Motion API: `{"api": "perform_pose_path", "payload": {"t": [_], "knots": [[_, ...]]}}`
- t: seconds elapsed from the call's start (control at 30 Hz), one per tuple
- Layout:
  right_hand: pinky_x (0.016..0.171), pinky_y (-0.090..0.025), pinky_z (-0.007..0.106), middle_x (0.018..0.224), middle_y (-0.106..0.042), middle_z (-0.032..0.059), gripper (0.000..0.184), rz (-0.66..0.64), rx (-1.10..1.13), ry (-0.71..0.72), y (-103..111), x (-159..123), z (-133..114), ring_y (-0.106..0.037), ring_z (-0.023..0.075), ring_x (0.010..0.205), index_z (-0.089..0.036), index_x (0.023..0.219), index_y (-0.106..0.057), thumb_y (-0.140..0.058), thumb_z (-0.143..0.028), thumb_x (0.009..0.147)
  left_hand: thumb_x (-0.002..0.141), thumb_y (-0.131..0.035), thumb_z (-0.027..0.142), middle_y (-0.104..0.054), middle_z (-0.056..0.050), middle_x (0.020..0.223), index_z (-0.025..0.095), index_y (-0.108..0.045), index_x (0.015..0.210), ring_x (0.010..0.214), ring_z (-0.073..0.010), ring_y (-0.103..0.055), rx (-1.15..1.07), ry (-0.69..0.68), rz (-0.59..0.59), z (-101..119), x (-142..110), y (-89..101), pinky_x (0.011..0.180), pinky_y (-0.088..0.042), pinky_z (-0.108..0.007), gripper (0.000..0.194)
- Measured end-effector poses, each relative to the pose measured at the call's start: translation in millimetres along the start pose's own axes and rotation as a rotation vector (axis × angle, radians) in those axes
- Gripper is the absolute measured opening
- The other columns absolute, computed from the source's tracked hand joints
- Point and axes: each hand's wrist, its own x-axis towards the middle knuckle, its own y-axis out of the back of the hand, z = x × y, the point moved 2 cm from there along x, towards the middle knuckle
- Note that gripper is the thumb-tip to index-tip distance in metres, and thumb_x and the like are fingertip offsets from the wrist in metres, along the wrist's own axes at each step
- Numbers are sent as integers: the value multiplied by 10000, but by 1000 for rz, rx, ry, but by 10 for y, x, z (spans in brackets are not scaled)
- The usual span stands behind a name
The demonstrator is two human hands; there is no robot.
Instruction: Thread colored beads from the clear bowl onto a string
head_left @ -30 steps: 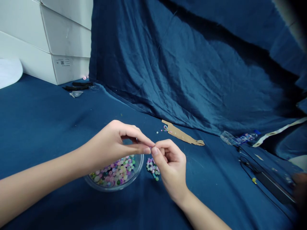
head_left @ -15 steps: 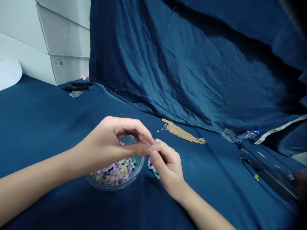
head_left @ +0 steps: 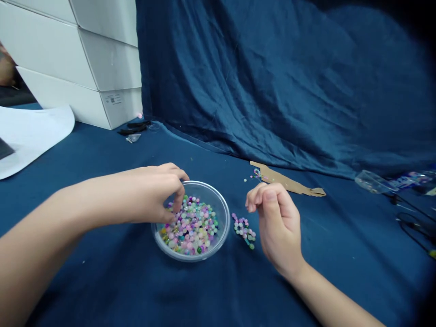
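My left hand (head_left: 155, 193) reaches over the left rim of a clear round bowl (head_left: 223, 236). Its thumb and curled index finger are apart, with the tips at the beads (head_left: 192, 227) inside. These are small, round and mixed in colour: pink, purple, green, white. To the right of the bowl, my right hand (head_left: 279, 225) is raised with thumb pressed to curled fingers; what it pinches, if anything, is hidden. Between the bowl and this hand is a cluster of beads (head_left: 243, 230) in purple, white and green, which looks strung.
A torn cardboard strip (head_left: 289, 179) lies behind, with small beads (head_left: 257, 173) at its left end. White boxes (head_left: 119, 106) are stacked at back left, near black strips (head_left: 134, 128). A plastic bottle (head_left: 408, 181) and cables (head_left: 413, 225) are at right. Blue curtain (head_left: 272, 91) hangs behind.
My hands were together at the fingertips and have parted. The left one has moved left and down to the bowl's beads; the right stays closed. The view has turned slightly left.
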Motion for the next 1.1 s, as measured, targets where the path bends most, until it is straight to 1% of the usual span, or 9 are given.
{"api": "perform_pose_path", "payload": {"t": [0.17,0.33,0.4,0.47,0.53,0.6,0.77,0.87,1.1], "knots": [[714,-411,314,786,-576,-23,326,-43,-49,-6,1,-17,-10,-524,144,741,-228,872,-629,-546,-340,1167,811,-821,319,-730,-68,1399,317,-863,856,1240,-361,-690,96,33,-39,165,36,-11,974,-592,-452,61],[702,-405,315,770,-565,-23,347,-82,-65,-19,-2,-21,-24,-515,139,735,-222,844,-607,-558,-351,1162,844,-832,298,-720,-51,1435,344,-865,862,1310,-375,-667,100,5,18,89,78,-61,990,-582,-472,59],[673,-399,311,744,-548,-29,340,-80,-54,-46,4,-33,-18,-501,135,701,-224,849,-608,-561,-357,1159,893,-805,372,-683,-33,1502,349,-861,861,1375,-368,-627,58,-38,101,74,92,-30,1059,-553,-500,68],[611,-365,299,707,-506,-42,328,-65,-28,-91,15,-52,-4,-454,127,640,-228,862,-611,-564,-365,1155,942,-755,426,-678,-20,1509,345,-861,881,1387,-339,-619,-25,-120,247,113,103,38,1106,-529,-482,147],[558,-318,286,692,-477,-51,314,-58,-16,-123,25,-74,3,-404,118,597,-230,874,-621,-572,-371,1150,976,-724,411,-738,-25,1407,322,-862,958,1279,-273,-687,-163,-240,392,198,113,108,1079,-545,-393,165],[533,-294,280,701,-476,-50,305,-78,-31,-125,30,-93,-5,-379,113,580,-229,881,-634,-578,-369,1146,983,-734,358,-811,-20,1219,284,-854,1027,1095,-197,-755,-333,-352,454,301,127,138,978,-577,-287,148],[554,-324,281,719,-521,-40,295,-173,-71,-68,40,-133,-45,-402,116,588,-228,893,-655,-562,-343,1147,956,-791,301,-858,13,963,233,-843,1035,858,-133,-791,-619,-411,425,491,189,39,741,-594,-174,116],[547,-332,290,683,-508,-40,298,-200,-95,-59,50,-157,-47,-403,126,565,-229,897,-666,-552,-348,1146,930,-809,258,-857,12,891,206,-830,979,786,-129,-794,-704,-457,472,554,203,-14,740,-613,-180,75],[583,-362,297,718,-549,-40,245,-239,-58,-14,34,-184,-59,-451,124,586,-246,922,-669,-560,-272,1140,883,-830,169,-850,20,833,192,-798,916,744,-119,-803,-804,-500,448,611,195,-58,713,-615,-164,52]]}}
